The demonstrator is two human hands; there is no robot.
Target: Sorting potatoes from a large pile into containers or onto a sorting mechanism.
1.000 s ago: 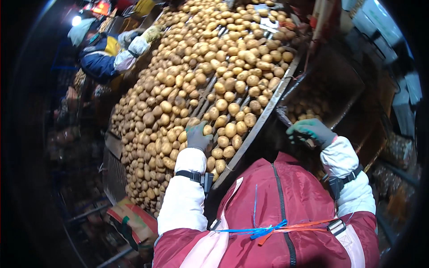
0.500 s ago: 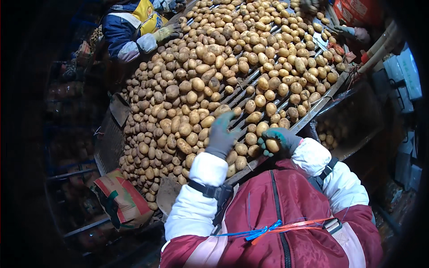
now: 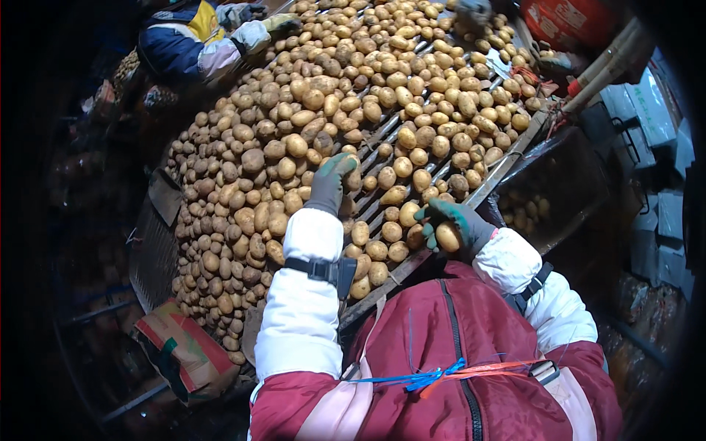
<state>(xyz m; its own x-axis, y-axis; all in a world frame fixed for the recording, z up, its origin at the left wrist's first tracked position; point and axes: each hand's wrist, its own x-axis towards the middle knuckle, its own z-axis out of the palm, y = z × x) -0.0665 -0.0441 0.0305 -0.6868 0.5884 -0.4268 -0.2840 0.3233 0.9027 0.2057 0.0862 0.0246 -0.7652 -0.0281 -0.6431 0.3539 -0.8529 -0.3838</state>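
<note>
Both my hands wear grey gloves with green fingers. My left hand reaches over the potato heap, its fingers curled against a potato that shows on their right side. Closer to my body, at the near edge of the slatted sorting table, my right hand is closed around a yellowish potato. Its fingertips hang on the left of that potato, above several others lying on the metal rollers.
A wooden rail edges the table. Beyond it stands a dark bin with potatoes inside. A printed sack lies lower left. Co-workers' gloved hands work at the far side. White boxes are stacked right.
My left hand has stretched farther out and left, its spread fingers now curling at a potato. The right hand still holds its potato. The view has shifted slightly.
</note>
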